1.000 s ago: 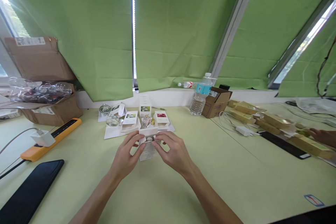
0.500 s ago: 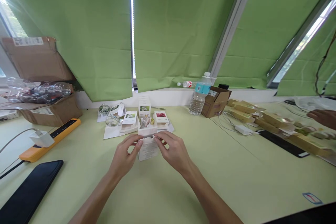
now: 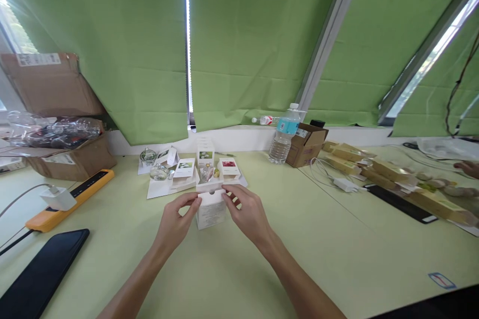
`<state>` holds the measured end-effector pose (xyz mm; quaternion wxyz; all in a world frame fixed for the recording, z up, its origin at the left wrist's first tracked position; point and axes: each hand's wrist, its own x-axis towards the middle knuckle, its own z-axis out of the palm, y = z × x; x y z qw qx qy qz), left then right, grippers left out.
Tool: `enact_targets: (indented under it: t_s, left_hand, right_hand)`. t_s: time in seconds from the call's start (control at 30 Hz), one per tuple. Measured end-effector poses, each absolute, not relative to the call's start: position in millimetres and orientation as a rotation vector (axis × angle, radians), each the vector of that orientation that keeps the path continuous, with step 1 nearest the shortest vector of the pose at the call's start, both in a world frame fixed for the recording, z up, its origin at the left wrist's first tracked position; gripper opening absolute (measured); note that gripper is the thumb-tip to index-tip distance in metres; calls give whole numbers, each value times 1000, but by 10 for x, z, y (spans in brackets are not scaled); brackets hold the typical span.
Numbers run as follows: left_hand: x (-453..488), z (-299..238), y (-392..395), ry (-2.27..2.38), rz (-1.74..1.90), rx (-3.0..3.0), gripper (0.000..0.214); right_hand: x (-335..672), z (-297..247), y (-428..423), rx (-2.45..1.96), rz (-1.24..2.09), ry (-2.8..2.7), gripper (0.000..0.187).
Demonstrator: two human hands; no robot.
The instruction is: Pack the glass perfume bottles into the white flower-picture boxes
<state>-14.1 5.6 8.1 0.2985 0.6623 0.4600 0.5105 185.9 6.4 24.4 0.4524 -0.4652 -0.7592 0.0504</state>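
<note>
My left hand (image 3: 175,222) and my right hand (image 3: 243,212) meet at a small white carton (image 3: 211,212) standing on the table, its front printed with small text. My fingertips press on its upper edge and on a white flap or lid (image 3: 209,186) across the top. Just beyond sits an open white box holding a clear glass perfume bottle (image 3: 205,175). Two more glass bottles (image 3: 159,172) stand to the left on a white paper sheet (image 3: 157,190), among printed cards. What lies inside the carton is hidden.
A phone (image 3: 45,279) and an orange power strip (image 3: 71,202) lie to the left. A water bottle (image 3: 284,134) and cardboard box (image 3: 307,145) stand behind. A co-worker's hand (image 3: 467,169) is at far right, beyond several yellow boxes (image 3: 389,172).
My hands have risen to the carton's upper edge, and more of its printed front shows. The co-worker's hand has moved further toward the right edge.
</note>
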Motion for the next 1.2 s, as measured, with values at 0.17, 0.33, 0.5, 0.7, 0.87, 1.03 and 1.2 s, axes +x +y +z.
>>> enact_targets:
  t_s: [0.17,0.33,0.5,0.7,0.87,1.03,1.2]
  left_hand:
    - [-133,50,90,1157,1367,1608,25]
    - [-124,38,99,1088,1379,1494,27]
    - [-120,63,91,1084,1385,1396,27]
    - [-102,86,93,1087,1349,1297,31]
    - [-86,120,66,1115,1335,1256,31]
    - [-69,134,41,1097,1329,1206,31]
    - [-61,123,38,1092,1315,1184,30]
  right_hand:
    - [1857,259,68,-1178,179,-1852,24]
    - [1855,278,83,-1191,343,-1782,22]
    - [1856,280,108,-1200,580,-1670,21]
    - [1853,256,150,-1172,861,-1521,21]
    - [1858,262,153,-1175,907,-1490,22]
    - [1858,253,156,-1190,912,-1475,23]
    - [1858,248,173,-1187,943,-1460,23]
